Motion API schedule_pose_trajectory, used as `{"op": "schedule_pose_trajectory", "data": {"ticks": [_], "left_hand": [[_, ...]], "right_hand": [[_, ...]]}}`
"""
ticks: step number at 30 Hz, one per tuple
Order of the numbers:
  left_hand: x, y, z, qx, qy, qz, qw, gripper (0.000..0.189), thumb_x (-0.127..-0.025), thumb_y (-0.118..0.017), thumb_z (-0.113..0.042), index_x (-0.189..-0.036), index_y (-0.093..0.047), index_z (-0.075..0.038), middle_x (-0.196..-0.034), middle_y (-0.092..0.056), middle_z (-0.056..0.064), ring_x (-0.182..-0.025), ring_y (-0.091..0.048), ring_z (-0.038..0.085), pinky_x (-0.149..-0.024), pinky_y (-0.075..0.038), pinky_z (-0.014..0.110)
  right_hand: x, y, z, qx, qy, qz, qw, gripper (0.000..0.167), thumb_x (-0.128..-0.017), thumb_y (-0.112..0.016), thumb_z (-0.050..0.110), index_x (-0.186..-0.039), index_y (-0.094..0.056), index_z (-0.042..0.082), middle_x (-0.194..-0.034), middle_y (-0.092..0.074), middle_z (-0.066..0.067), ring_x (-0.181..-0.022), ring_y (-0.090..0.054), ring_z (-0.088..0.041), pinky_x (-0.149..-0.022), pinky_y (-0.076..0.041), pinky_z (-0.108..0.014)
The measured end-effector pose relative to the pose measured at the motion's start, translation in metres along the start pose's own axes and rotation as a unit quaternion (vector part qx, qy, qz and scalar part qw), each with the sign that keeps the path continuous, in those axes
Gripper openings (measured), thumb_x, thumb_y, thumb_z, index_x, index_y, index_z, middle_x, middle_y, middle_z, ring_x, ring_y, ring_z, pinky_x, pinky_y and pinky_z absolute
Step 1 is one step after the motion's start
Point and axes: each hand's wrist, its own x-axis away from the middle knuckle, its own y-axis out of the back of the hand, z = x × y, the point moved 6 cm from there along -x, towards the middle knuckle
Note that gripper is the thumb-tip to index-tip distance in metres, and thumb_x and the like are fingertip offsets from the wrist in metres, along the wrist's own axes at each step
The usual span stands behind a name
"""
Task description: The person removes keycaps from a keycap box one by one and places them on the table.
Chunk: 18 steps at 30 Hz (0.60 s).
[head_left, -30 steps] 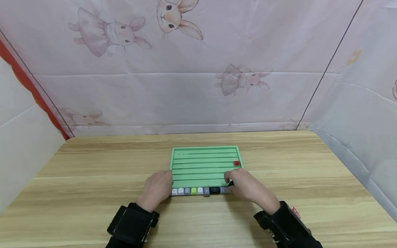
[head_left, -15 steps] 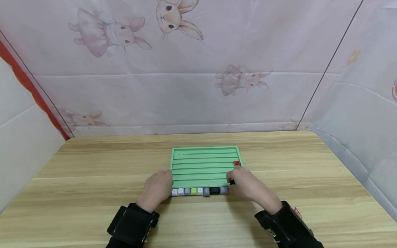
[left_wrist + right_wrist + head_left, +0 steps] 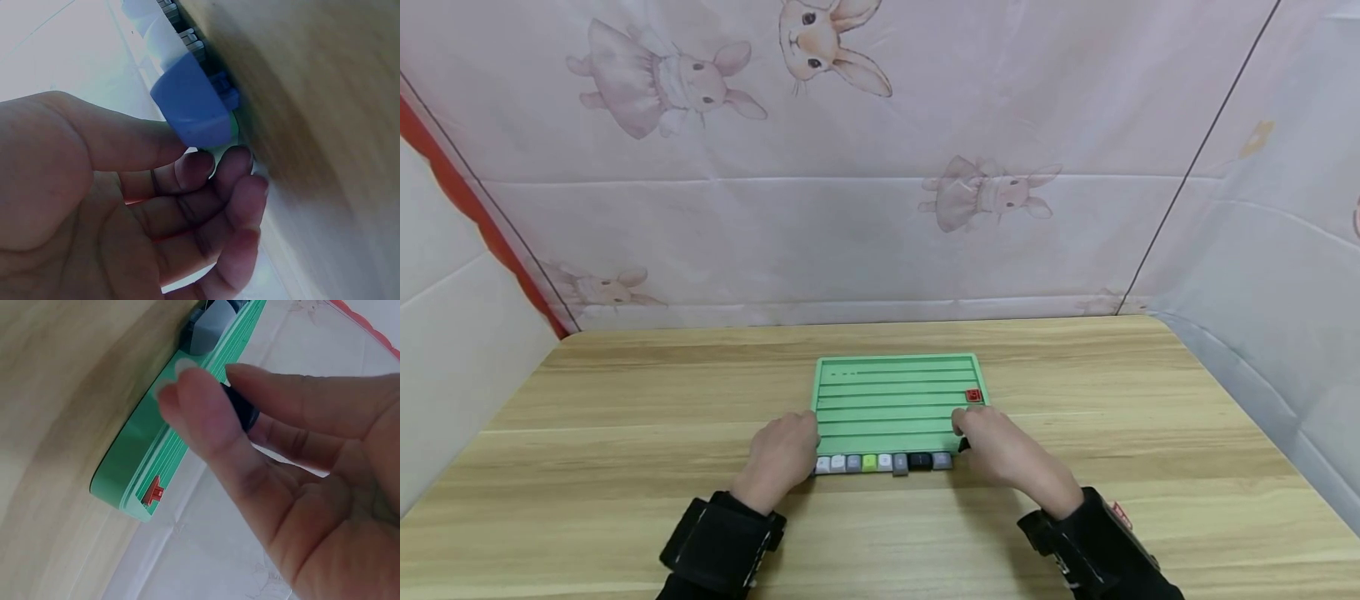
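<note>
A green ridged keycap tray (image 3: 880,412) lies on the wooden table. Along its near edge runs a row of keycaps, including a lime one (image 3: 869,462), a wide black one (image 3: 920,461) and a grey one (image 3: 942,460). My left hand (image 3: 781,454) grips the tray's left side; in the left wrist view its thumb meets a blue-looking keycap (image 3: 194,106) and the fingers curl beneath. Between thumb and fingers, my right hand (image 3: 1000,450) pinches a black keycap (image 3: 242,407) by the tray's near right corner. The hand covers part of it.
A red keycap (image 3: 973,395) sits in a row at the tray's right side. The wooden table (image 3: 662,400) stretches around the tray. Behind it hangs a rabbit-patterned cloth (image 3: 850,250), with pale cloth at both sides.
My right hand has shifted slightly to the right with the black keycap between its fingers. My left hand and the tray have stayed in place.
</note>
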Motion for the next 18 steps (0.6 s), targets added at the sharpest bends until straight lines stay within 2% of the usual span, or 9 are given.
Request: {"op": "schedule_pose_trajectory", "data": {"ticks": [6, 12, 18], "left_hand": [[-0.0001, 0.0001, -0.0004, 0.000, 0.000, -0.001, 1.0000, 0.016, -0.083, -0.057, 0.004, -0.069, -0.050, -0.003, -0.058, -0.044, 0.004, -0.051, -0.040, 0.015, -0.043, -0.033, 0.024], [-0.0008, -0.0001, -0.0006, -0.001, -0.003, -0.003, 1.0000, 0.016, -0.083, -0.057, 0.003, -0.069, -0.050, -0.003, -0.058, -0.044, 0.004, -0.051, -0.040, 0.015, -0.042, -0.034, 0.025], [-0.0010, -0.0008, 0.0003, -0.001, -0.002, -0.004, 1.0000, 0.014, -0.084, -0.057, 0.003, -0.071, -0.051, -0.002, -0.059, -0.044, 0.005, -0.051, -0.041, 0.015, -0.043, -0.035, 0.025]], "right_hand": [[0.0000, -0.0021, -0.0002, 0.000, 0.008, 0.011, 0.9999, 0.021, -0.066, -0.054, -0.019, -0.074, -0.052, 0.000, -0.069, -0.049, -0.004, -0.064, -0.042, -0.019, -0.056, -0.037, -0.032], [0.0008, -0.0039, -0.0004, -0.005, 0.001, 0.016, 0.9999, 0.021, -0.067, -0.055, -0.020, -0.076, -0.054, -0.001, -0.071, -0.050, -0.005, -0.064, -0.042, -0.019, -0.056, -0.037, -0.032], [0.0004, -0.0055, 0.0009, 0.003, 0.013, 0.015, 0.9998, 0.021, -0.067, -0.057, -0.019, -0.077, -0.055, -0.001, -0.075, -0.047, -0.006, -0.066, -0.042, -0.019, -0.058, -0.038, -0.032]]}}
